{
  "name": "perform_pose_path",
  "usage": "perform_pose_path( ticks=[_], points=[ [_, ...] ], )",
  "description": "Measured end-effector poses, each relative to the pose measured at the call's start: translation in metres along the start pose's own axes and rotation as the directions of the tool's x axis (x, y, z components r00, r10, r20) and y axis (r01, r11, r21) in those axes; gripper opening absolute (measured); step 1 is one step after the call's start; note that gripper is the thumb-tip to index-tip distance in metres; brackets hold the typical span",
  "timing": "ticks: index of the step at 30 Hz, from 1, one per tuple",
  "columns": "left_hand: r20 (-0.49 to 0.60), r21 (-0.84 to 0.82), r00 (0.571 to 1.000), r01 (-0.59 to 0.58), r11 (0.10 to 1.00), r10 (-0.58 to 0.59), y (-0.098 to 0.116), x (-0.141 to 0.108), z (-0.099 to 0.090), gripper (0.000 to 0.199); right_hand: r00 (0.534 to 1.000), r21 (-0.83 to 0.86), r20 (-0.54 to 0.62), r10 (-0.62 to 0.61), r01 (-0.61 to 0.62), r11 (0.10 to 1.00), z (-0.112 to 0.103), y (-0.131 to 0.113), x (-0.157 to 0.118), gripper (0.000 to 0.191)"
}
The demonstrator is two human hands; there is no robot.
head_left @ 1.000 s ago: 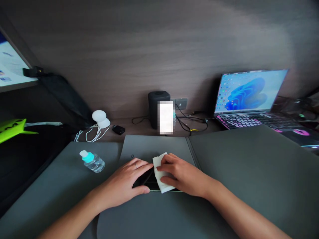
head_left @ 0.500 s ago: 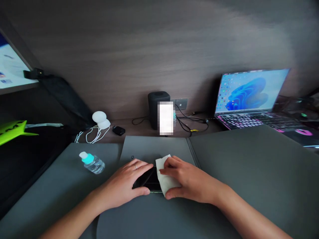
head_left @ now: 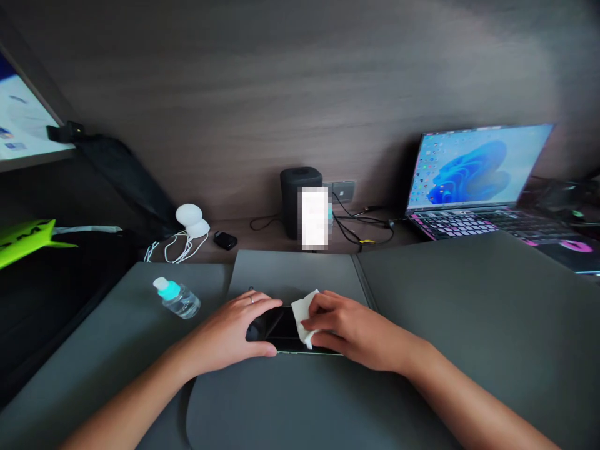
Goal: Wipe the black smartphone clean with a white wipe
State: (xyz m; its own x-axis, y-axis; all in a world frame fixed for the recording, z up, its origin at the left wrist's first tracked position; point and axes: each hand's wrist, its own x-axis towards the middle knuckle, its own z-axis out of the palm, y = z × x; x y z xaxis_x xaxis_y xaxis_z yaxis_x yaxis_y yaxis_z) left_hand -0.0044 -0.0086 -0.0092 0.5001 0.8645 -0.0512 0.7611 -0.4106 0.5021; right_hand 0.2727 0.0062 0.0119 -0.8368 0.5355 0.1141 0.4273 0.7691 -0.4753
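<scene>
A black phone [head_left: 282,329] lies screen up on the grey mat [head_left: 290,269]. My left hand [head_left: 234,328], with a ring on one finger, grips the phone's left end between thumb and fingers. Bunched under the fingers of my right hand [head_left: 344,328] is a white tissue [head_left: 304,315], pressed on the screen. Part of the phone's right end is hidden beneath that hand. To the left stands a clear spray bottle [head_left: 180,302] with a teal collar and white top, tilted in view.
Behind the mat are a black speaker [head_left: 290,203], cables [head_left: 349,228], a small black object [head_left: 225,240] and a white round device [head_left: 190,217]. An open laptop [head_left: 478,169] stands at the back right. A black bag [head_left: 70,269] is on the left.
My right thumb has moved up and inward, bunching the tissue's lower part, and more of the phone's lower edge shows. The whole view has shifted slightly.
</scene>
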Motion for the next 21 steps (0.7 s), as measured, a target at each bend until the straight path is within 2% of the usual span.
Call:
perform_pose_path(
  ticks=[8,12,17,21],
  points=[
    [-0.031,0.018,0.99,-0.134,0.991,0.134,0.005,0.001,-0.007,0.052,0.996,0.003,-0.069,-0.048,0.049,0.999,0.01,0.008,0.008,0.021],
    [-0.007,0.016,0.991,-0.131,0.991,0.131,0.007,0.0,-0.01,0.049,0.994,-0.01,-0.097,-0.044,0.043,0.999,0.01,0.006,0.012,0.019],
    [-0.004,0.0,0.99,-0.14,0.99,0.14,0.009,0.0,-0.01,0.047,0.991,0.001,-0.071,-0.11,0.11,0.994,0.011,0.001,0.014,0.017],
    [-0.009,0.005,0.991,-0.134,0.991,0.134,0.008,0.001,-0.009,0.047,0.994,-0.003,-0.087,-0.07,0.07,0.998,0.012,0.001,0.014,0.018]
  ],
)
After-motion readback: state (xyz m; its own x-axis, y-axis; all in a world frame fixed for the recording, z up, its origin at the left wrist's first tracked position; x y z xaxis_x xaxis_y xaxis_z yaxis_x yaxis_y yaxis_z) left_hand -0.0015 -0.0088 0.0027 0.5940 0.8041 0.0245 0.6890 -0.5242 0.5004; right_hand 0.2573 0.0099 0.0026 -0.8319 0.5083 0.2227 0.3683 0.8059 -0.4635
